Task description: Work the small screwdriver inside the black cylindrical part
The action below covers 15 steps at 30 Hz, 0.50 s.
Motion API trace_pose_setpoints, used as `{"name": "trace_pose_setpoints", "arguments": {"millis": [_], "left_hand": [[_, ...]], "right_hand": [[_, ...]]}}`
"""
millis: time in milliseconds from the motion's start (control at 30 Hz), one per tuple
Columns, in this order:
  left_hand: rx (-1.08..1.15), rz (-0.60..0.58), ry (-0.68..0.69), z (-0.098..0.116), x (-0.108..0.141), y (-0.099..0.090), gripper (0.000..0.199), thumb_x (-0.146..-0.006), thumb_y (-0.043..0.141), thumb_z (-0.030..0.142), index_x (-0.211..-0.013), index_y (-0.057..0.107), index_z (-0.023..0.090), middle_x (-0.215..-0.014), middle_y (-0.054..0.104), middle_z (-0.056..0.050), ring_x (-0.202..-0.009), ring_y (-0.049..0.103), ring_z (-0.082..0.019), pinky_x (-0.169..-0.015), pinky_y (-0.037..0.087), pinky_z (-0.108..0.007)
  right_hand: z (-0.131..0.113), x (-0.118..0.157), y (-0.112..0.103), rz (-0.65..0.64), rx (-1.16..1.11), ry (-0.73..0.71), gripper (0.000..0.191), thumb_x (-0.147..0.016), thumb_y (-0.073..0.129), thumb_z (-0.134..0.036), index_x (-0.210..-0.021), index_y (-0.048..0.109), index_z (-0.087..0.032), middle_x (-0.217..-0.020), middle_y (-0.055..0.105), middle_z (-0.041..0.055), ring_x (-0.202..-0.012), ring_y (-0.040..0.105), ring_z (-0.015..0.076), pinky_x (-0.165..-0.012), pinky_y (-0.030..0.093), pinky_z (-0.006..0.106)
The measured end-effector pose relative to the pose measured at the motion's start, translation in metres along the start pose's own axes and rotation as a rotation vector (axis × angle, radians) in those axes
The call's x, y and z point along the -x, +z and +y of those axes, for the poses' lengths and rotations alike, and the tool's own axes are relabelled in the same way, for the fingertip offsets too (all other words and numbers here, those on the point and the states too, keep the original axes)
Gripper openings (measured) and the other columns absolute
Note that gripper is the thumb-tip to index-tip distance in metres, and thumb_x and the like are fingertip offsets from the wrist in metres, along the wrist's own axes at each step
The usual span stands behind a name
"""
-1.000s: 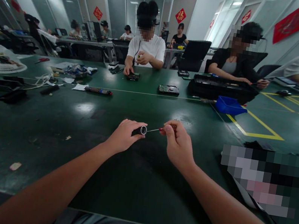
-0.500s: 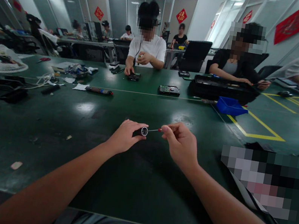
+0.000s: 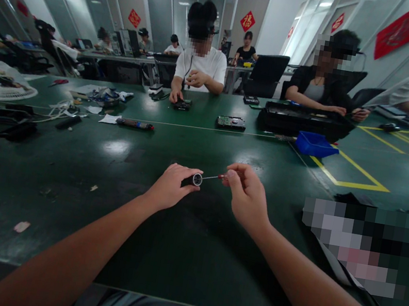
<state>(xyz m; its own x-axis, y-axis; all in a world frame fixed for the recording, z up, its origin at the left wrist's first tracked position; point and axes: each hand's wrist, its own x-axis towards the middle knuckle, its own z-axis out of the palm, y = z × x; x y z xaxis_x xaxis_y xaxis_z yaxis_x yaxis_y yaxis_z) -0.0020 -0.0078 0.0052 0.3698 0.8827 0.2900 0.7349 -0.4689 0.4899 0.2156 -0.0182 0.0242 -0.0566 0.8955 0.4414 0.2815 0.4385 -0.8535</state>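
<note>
My left hand (image 3: 169,186) is closed around a dark cylinder (image 3: 197,179) whose round, silver-rimmed end faces me; the rest of it is hidden by my fingers. Between the thumb and fingers of my right hand (image 3: 250,197) is a screwdriver (image 3: 221,176) with a reddish handle. Its thin metal shaft points left, and the tip reaches the rim of the cylinder's open end. Whether the tip is inside or just touching the rim is too small to tell. Both hands are above the green table (image 3: 187,254), near its front edge.
Ahead lie a hard drive (image 3: 231,122) and a blue bin (image 3: 315,145). A dark pen-shaped electric screwdriver (image 3: 135,124) rests to the left, near cables and scraps. A large black casing (image 3: 304,121) stands at the back right. Co-workers sit across the table.
The fingers of my right hand have shifted and loosened slightly around the screwdriver's handle. My left hand and the cylinder have stayed in place.
</note>
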Motion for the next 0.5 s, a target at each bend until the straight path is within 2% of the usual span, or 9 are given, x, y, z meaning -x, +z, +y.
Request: {"name": "trace_pose_setpoints", "arguments": {"millis": [167,300,367,500], "left_hand": [[0.003,-0.002,0.02,0.0,0.0,-0.003,0.04,-0.091,0.067,0.033,-0.131,0.06,0.029,-0.124,0.068,-0.004,-0.116,0.058,-0.024,-0.114,0.031,-0.053],[-0.045,-0.043,0.048,-0.001,-0.002,-0.005,0.041,-0.092,0.067,0.032,-0.132,0.059,0.033,-0.128,0.066,-0.003,-0.122,0.055,-0.024,-0.119,0.02,-0.059],[-0.078,-0.072,0.024,-0.002,-0.004,-0.005,0.04,-0.092,0.067,0.032,-0.131,0.06,0.032,-0.127,0.066,-0.004,-0.121,0.056,-0.026,-0.117,0.021,-0.062],[-0.089,-0.099,-0.008,-0.004,-0.005,-0.003,0.04,-0.092,0.065,0.032,-0.132,0.06,0.031,-0.125,0.066,-0.005,-0.119,0.056,-0.027,-0.116,0.022,-0.063]], "right_hand": [[0.013,-0.007,0.004,0.037,-0.266,0.139,0.027,-0.094,0.054,-0.045,-0.093,0.064,-0.02,-0.081,0.069,0.0042,-0.075,0.066,0.0184,-0.075,0.055,0.037],[0.026,-0.014,0.006,0.078,-0.439,0.328,0.027,-0.09,0.057,-0.048,-0.083,0.061,-0.022,-0.072,0.063,0.0019,-0.064,0.062,0.0168,-0.068,0.058,0.036],[0.032,-0.017,0.006,0.093,-0.43,0.374,0.029,-0.09,0.057,-0.048,-0.08,0.059,-0.022,-0.069,0.061,0.0011,-0.06,0.059,0.0161,-0.064,0.057,0.035],[0.037,-0.016,0.006,0.136,-0.29,0.301,0.028,-0.093,0.054,-0.048,-0.086,0.059,-0.021,-0.076,0.064,0.0026,-0.065,0.062,0.0166,-0.063,0.056,0.033]]}}
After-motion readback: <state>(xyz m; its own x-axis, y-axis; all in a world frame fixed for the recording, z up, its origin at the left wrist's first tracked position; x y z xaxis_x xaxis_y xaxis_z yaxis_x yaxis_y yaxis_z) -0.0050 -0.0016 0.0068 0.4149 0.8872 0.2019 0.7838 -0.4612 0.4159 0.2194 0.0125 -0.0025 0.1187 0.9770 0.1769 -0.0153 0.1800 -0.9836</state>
